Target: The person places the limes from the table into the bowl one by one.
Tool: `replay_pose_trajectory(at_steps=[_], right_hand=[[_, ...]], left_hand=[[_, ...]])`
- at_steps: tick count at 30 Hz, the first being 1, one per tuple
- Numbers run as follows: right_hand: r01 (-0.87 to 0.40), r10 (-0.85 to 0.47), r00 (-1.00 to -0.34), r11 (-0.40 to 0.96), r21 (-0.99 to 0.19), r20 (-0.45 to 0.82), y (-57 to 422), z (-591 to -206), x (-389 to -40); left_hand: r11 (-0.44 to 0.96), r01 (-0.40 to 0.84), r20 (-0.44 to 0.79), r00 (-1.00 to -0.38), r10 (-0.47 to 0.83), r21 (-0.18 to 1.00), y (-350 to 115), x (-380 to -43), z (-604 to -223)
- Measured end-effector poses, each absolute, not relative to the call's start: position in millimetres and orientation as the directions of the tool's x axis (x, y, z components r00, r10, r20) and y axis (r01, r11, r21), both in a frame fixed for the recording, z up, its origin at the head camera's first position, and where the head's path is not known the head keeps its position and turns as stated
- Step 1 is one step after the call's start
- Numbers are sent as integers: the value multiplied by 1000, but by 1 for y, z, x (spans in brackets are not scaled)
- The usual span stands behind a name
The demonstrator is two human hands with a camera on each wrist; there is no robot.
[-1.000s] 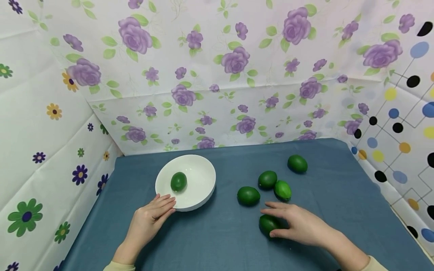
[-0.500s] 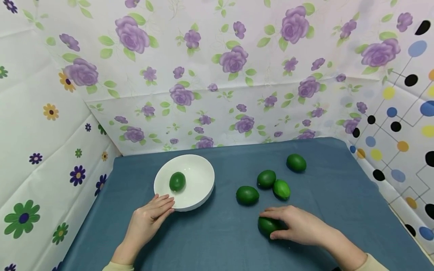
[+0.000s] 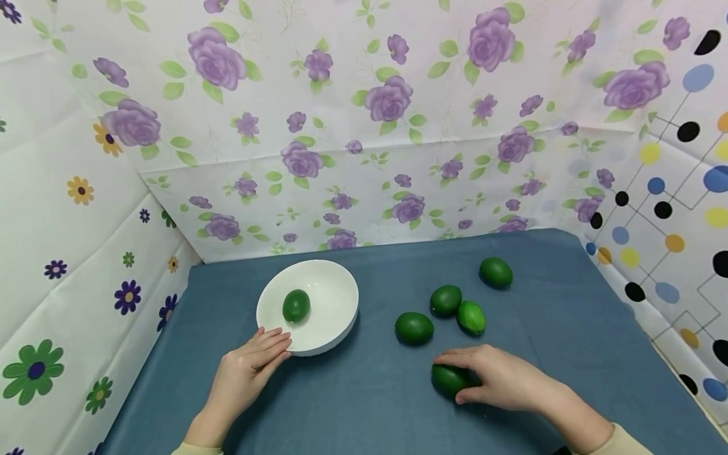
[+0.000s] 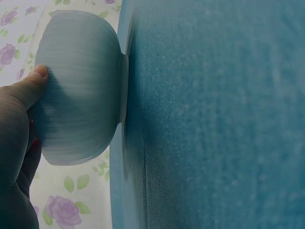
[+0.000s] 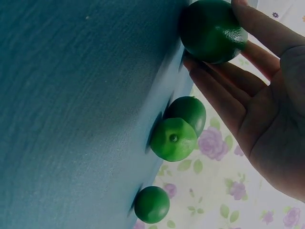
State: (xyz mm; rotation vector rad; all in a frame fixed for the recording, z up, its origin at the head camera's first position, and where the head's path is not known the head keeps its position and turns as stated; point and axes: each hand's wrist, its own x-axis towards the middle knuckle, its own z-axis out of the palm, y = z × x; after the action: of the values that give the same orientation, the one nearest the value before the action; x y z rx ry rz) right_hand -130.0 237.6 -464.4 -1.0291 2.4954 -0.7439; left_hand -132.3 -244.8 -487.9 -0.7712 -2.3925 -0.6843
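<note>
In the head view a white bowl (image 3: 335,303) stands at the left of the cloth with one dark green lime (image 3: 296,306) inside. My left hand (image 3: 247,363) grips its near-left rim, fingers over the edge; the left wrist view has the thumb (image 4: 35,83) against the bowl's outer wall (image 4: 81,90). Right of centre, my right hand (image 3: 500,380) holds another dark green lime (image 3: 448,380) between thumb and fingers. From the right wrist, this lime (image 5: 212,31) shows close to the cloth, fingers along one side and thumb on the other.
Beyond the right hand lie more limes: a dark one (image 3: 414,328) nearest, a dark one (image 3: 446,301) beside a brighter green one (image 3: 471,318), and one (image 3: 496,273) farther back. Blue cloth (image 3: 364,404) covers the table. Flowered sheeting (image 3: 352,158) hangs behind, with patterned sheets at both sides.
My right hand's fingers have come down and drawn in around the near lime. The left hand keeps its place on the bowl. The head view has shifted slightly.
</note>
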Motion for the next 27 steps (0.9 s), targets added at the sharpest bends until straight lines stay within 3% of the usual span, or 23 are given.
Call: replay_pose_trajectory(at_steps=[27], right_hand=[[-525,-734,-663,598,-606,-151,236,-461,-130]], left_hand=[[705,645,615,-692,377,293,-245,-133,-487]])
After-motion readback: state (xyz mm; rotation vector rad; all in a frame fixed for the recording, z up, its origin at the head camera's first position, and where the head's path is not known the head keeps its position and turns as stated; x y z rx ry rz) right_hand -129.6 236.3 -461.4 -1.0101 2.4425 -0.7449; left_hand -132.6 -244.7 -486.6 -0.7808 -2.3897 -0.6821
